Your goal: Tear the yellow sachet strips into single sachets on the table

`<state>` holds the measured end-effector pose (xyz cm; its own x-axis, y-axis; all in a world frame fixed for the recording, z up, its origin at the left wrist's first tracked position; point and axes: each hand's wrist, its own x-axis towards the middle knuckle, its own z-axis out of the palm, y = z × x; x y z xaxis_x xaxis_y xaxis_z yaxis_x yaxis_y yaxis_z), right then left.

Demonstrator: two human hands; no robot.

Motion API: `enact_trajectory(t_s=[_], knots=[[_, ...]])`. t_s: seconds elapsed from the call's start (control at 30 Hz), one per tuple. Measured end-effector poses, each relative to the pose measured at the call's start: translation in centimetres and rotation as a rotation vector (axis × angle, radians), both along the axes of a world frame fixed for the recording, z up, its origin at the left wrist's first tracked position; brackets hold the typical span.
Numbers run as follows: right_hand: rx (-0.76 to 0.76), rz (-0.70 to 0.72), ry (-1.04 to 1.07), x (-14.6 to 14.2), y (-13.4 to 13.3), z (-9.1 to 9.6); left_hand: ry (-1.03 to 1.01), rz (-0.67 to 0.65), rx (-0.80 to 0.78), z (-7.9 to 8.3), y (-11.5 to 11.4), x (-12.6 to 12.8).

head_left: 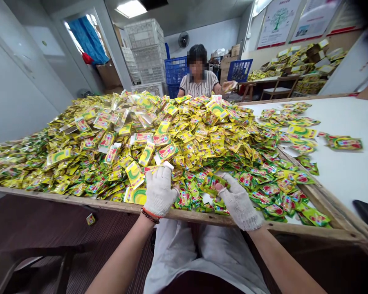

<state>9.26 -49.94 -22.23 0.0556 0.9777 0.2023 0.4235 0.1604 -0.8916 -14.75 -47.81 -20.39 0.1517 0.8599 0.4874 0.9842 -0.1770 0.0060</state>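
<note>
My left hand, in a white knit glove, reaches palm down over the near edge of the pile. Its fingers bend over a small printed carton; a white end of it shows past the fingertips, and most of it is hidden. To the right, my gloved right hand pinches a small green-and-yellow sachet between thumb and fingers. Green sachets with red fruit prints lie between the two hands. A flat yellow carton rests just left of my left hand.
A high heap of yellow sachets and cartons fills the wood-rimmed table. More sachets lie on the white tabletop at right. Across the heap sits a person with one hand raised. Crates stand behind; one packet is on the floor.
</note>
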Motion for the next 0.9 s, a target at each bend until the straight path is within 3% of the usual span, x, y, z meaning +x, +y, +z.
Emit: enact_trajectory(t_s=[0.17, 0.23, 0.33, 0.57, 0.8, 0.9], knots=[[0.021, 0.006, -0.033, 0.3, 0.1, -0.5, 0.024, 0.221, -0.057, -0.8, 1.7, -2.1], [0.007, 0.001, -0.037, 0.5, 0.2, -0.9, 0.036, 0.225, -0.065, -0.6, 2.3, -3.2], [-0.015, -0.015, -0.07, 0.0, 0.2, -1.0, 0.006, 0.103, -0.04, -0.2, 1.8, -2.9], [0.111, -0.026, -0.117, -0.9, 0.3, -0.1, -0.18, -0.313, -0.212, -0.6, -1.7, 2.6], [0.025, 0.31, -0.345, 1.3, 0.9, 1.2, -0.128, -0.42, -0.287, -1.0, -2.1, 3.6], [-0.005, 0.348, -0.483, 1.7, 1.6, 2.0, -0.12, -0.416, -0.261, -2.0, -2.4, 3.9]])
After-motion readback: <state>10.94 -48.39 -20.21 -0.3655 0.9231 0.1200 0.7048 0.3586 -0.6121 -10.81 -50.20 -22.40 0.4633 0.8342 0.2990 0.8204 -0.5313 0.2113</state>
